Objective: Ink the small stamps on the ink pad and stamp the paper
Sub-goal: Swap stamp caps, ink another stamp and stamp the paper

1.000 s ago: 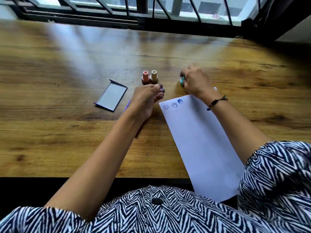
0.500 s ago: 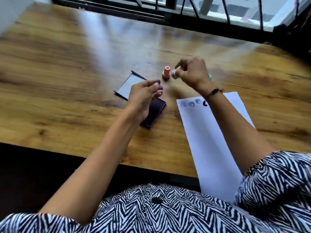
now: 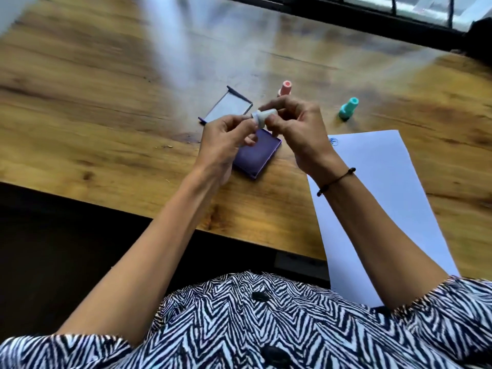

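Note:
A small pale stamp (image 3: 262, 118) lies sideways in the air above the purple ink pad (image 3: 253, 155). My right hand (image 3: 298, 129) grips its handle end, and the fingertips of my left hand (image 3: 226, 139) pinch its other end. The ink pad lies open on the wooden table (image 3: 106, 107), its lid (image 3: 227, 107) folded back behind it. A pink stamp (image 3: 285, 89) stands upright behind my hands. A teal stamp (image 3: 347, 109) stands to the right. The white paper (image 3: 386, 182) lies at the right, one blue print (image 3: 334, 141) showing by my right wrist.
The table's near edge (image 3: 159, 214) runs diagonally below my forearms, with dark floor beneath. A dark window frame (image 3: 372, 20) borders the far side of the table. My patterned shirt (image 3: 266, 328) fills the bottom of the view.
My right hand left the teal stamp standing, picked up the pale stamp beside the pink one and brought it over the ink pad. My left hand rose off the pad to pinch it. The view shifted left.

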A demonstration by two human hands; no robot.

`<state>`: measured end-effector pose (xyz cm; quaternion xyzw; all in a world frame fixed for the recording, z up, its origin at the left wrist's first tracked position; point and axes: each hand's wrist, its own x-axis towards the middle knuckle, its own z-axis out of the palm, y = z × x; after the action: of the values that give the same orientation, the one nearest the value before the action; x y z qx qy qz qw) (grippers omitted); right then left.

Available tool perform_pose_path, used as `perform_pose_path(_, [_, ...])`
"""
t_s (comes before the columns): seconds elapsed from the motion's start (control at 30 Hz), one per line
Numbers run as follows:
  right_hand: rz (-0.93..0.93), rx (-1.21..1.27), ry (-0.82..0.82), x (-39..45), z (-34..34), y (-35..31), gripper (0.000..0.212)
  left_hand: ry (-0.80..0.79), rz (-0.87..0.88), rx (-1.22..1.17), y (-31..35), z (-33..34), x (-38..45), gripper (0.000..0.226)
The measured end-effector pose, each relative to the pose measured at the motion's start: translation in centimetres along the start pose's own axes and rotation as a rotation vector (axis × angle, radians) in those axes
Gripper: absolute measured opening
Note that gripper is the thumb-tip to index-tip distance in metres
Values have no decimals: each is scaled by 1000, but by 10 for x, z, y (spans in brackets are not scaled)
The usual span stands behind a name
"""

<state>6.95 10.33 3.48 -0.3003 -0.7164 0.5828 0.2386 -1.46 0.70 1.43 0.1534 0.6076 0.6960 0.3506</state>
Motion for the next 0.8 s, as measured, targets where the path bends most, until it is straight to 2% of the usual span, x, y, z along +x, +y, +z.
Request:
perform_pose_path(0.23, [-87, -152, 57, -7, 9, 1, 11, 6, -86, -80, 3, 0, -1, 19])
perform_pose_path(0.47, [-345, -390, 50, -12, 4, -1, 19, 17, -176, -205, 2, 3, -4, 20])
perform_pose_path(0.57, [-347, -475, 73, -6, -4, 2, 24, 66, -209, -239, 1, 3, -4, 28])
perform_pose_path(0.67, [-327, -708, -36, -2, -5, 11, 23, 131, -180, -281, 3, -3, -2, 30])
perform_pose_path(0.8, [-463, -1057, -226, -12, 17, 21, 10, 166, -155, -307, 9, -11, 2, 24])
